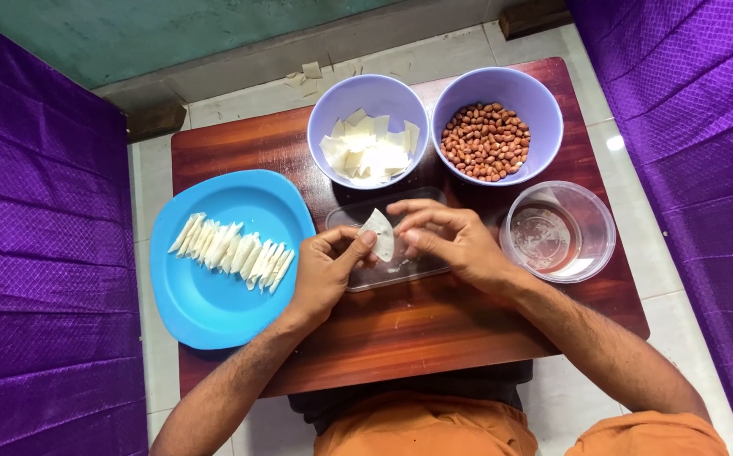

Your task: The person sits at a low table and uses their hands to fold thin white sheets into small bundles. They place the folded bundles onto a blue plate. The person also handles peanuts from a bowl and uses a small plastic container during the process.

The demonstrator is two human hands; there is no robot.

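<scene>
Two lilac bowls (pixel 369 93) (pixel 498 89) — one blue plate (pixel 214 295), one clear round container (pixel 560 230), one clear lid (pixel 400 272).

Two hands meet over a low table set with bowls, a plate and a tray.

At frame centre the left hand (pixel 326 272) and right hand (pixel 449 241) pinch a folded wrapper (pixel 380 233) between them, above a shallow tray (pixel 400 272) on the table (pixel 434 329). Left of the tray a plate (pixel 206 308) carries a row of folded wrappers (pixel 233 251). Behind the tray, toward the top of the frame, stand two bowls side by side: the left bowl (pixel 324 105) holds flat wrapper pieces (pixel 370 149), the right bowl (pixel 543 105) peanuts (pixel 485 140). A round container (pixel 598 221) sits at right, just below the peanut bowl.
</scene>
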